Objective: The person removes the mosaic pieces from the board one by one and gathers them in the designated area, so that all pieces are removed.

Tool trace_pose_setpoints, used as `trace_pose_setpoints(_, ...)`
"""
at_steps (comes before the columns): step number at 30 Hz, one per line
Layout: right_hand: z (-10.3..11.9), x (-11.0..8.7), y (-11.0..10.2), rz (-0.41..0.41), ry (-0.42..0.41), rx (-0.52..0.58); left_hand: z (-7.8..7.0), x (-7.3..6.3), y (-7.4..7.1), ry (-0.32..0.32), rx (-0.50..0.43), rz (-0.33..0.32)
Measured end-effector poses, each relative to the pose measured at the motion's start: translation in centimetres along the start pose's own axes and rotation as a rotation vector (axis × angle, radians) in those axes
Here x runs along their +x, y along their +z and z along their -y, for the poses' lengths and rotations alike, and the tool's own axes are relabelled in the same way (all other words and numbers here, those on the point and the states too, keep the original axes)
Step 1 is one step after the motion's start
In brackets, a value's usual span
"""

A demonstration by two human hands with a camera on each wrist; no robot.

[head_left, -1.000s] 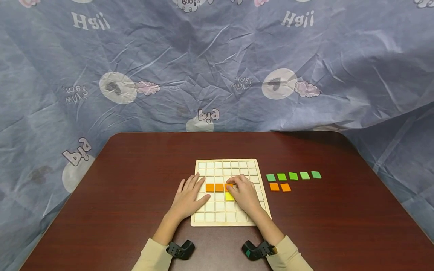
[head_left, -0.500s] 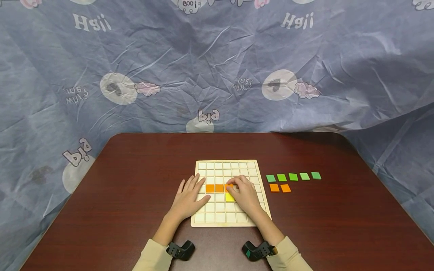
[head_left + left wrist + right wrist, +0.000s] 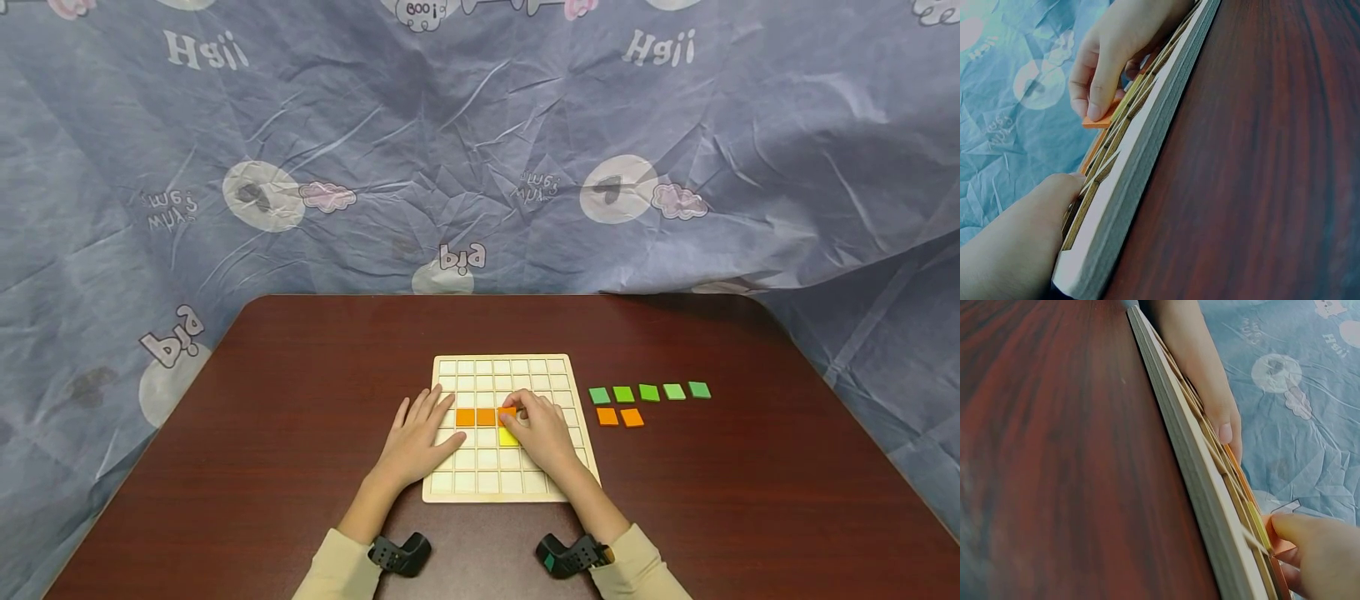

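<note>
A pale wooden grid board [image 3: 465, 482] lies on the table. My left hand [image 3: 415, 440] rests over its left side with fingers spread. My right hand [image 3: 545, 429] pinches an orange tile [image 3: 507, 413] between thumb and fingers over the middle of the board. In the left wrist view that orange tile [image 3: 1101, 119] sticks up above the grid, its edge in the air. Two more orange tiles [image 3: 475, 417] sit in neighbouring cells of the same row, to its left. A yellow tile [image 3: 508, 437] occupies the cell just nearer to me, partly beside my right thumb.
Right of the board, several green tiles [image 3: 648, 392] lie in a row on the dark wooden table [image 3: 750, 500]. Two loose orange tiles [image 3: 620, 417] lie just in front of them. A patterned blue-grey cloth [image 3: 480, 167] hangs behind the table.
My right fingertips have shifted very slightly, so a little more of the pinched orange tile shows. My left hand stays in place.
</note>
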State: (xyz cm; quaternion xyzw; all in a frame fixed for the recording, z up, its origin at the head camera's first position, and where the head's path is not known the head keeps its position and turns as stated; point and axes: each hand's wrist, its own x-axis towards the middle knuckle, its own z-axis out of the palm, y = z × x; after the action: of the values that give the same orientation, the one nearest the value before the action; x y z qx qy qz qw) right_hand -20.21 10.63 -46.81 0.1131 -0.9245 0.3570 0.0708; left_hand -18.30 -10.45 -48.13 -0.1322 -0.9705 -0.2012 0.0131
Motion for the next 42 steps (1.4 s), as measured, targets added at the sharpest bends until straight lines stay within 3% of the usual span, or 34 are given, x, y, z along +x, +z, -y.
trace_pose_setpoints(12,-0.1,0.3,-0.6,0.079,-0.003,0.045,0.0,-0.2,-0.2,0.0,-0.006,0.011)
trace_pose_setpoints(25,0.1,0.4,-1.4,0.09,0.045,0.142,0.0,-0.2,-0.1,0.005,-0.016,-0.002)
trace_pose_setpoints(34,-0.6,0.4,-3.4,0.05,0.087,0.171,0.0,-0.2,-0.2,0.015,-0.016,0.0)
trace_pose_setpoints(42,-2.6,-0.1,-5.6,0.019,0.099,0.146,0.1,-0.2,-0.1,0.017,-0.021,-0.001)
